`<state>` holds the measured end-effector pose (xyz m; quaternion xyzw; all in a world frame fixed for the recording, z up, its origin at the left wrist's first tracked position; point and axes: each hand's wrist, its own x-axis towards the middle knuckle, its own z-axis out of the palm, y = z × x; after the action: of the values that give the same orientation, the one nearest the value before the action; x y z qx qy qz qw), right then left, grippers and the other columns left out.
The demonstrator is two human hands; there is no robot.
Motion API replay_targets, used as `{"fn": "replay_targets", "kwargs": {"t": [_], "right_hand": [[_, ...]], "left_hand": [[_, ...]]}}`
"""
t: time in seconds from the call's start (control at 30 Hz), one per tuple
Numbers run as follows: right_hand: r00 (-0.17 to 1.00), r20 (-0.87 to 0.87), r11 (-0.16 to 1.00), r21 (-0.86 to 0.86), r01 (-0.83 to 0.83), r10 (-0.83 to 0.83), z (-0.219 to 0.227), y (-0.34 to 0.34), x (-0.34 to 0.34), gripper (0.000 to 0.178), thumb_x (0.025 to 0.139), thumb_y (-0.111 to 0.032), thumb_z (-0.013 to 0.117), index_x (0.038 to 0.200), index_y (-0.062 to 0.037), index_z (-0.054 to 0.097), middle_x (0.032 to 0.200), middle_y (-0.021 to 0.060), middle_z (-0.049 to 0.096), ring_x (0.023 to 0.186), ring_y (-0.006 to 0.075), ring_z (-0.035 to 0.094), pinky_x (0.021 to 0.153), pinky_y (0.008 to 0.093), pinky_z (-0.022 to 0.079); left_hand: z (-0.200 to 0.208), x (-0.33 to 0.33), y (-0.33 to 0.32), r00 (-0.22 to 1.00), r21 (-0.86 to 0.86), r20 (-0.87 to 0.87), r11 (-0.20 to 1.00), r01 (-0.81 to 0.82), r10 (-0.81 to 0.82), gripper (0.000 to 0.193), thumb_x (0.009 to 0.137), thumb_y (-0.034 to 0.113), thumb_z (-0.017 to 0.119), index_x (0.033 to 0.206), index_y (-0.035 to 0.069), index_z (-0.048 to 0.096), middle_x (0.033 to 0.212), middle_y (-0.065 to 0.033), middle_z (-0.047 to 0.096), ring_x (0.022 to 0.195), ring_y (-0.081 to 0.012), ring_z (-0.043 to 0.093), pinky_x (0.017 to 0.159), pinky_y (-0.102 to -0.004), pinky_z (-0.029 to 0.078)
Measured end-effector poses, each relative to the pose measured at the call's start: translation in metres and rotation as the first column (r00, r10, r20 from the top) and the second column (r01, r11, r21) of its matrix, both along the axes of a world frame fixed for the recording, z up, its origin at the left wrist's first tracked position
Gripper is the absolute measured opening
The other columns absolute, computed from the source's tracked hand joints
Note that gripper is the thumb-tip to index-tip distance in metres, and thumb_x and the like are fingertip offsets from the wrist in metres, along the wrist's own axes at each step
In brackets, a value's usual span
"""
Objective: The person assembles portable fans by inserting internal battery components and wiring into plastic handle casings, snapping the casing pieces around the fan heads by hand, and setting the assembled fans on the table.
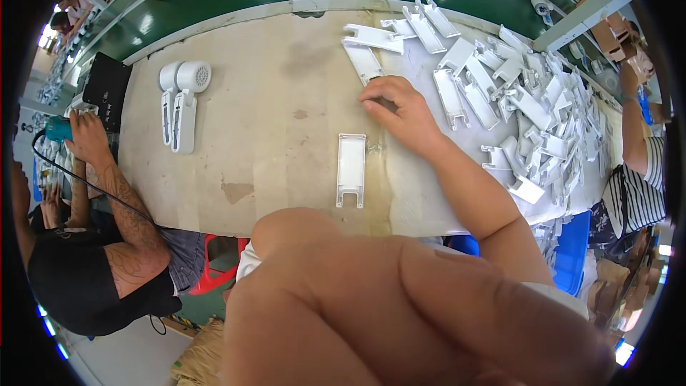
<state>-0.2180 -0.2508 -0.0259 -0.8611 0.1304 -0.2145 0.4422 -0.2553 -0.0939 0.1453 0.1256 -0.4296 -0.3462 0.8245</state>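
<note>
At the far left, another person's hand (87,137) is on a blue-green tool (58,129) near a black box (108,91). Next, two white round-headed things (184,118) with long handles lie side by side on the tabletop (264,93).

Low in the middle, a big blurry shape of bare skin (386,300) is very near the camera. It may be the left hand or arm, but I can't tell, so I can't say what its grip is doing.

Above it on the tabletop, one white frame (351,170) lies flat by itself, its forked end toward the person. Farther away, a white piece (363,61) has its near end right by the curled fingers of the right hand (409,116). The thumb is close to the fingers, but I can't tell if this grip is pinching the piece.

To do this well, I think the fingers should take the piece by its long sides and be kind to the thin edges. Its far end meets another white piece (374,37), so a slow, gentle lift looks best.

On the right is a big messy pile of white parts (532,107), with a blue bin (574,251) below. Beyond that is someone in a striped shirt (637,189).
</note>
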Motion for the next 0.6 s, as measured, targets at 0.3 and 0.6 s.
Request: {"fn": "replay_targets", "kwargs": {"t": [0.3,0.6], "right_hand": [[1.0,-0.011,0.999,-0.036,-0.015,0.015,-0.001,0.001,0.001,0.014,0.08,-0.011,0.061,0.094,-0.0075,0.063,0.104,0.0078,0.057,0.103,0.0212,0.05,0.083,0.0305,0.044],[0.999,-0.014,0.999,0.007,-0.036,0.036,-0.001,0.007,0.003,0.014,0.08,-0.01,0.061,0.094,-0.0086,0.063,0.105,0.0073,0.057,0.104,0.0206,0.05,0.081,0.03,0.045]], "left_hand": [[0.009,0.01,0.002,0.999,0.07,0.03,0.997,-0.023,0.021,0.014,0.085,0.016,0.052,0.094,0.005,0.054,0.087,-0.011,0.064,0.088,-0.0286,0.061,0.082,-0.0393,0.045],[0.012,-0.032,-0.001,0.997,0.117,0.067,0.993,-0.036,0.028,0.015,0.087,0.018,0.051,0.096,0.007,0.054,0.088,-0.0097,0.065,0.089,-0.0281,0.062,0.083,-0.0397,0.044]]}}
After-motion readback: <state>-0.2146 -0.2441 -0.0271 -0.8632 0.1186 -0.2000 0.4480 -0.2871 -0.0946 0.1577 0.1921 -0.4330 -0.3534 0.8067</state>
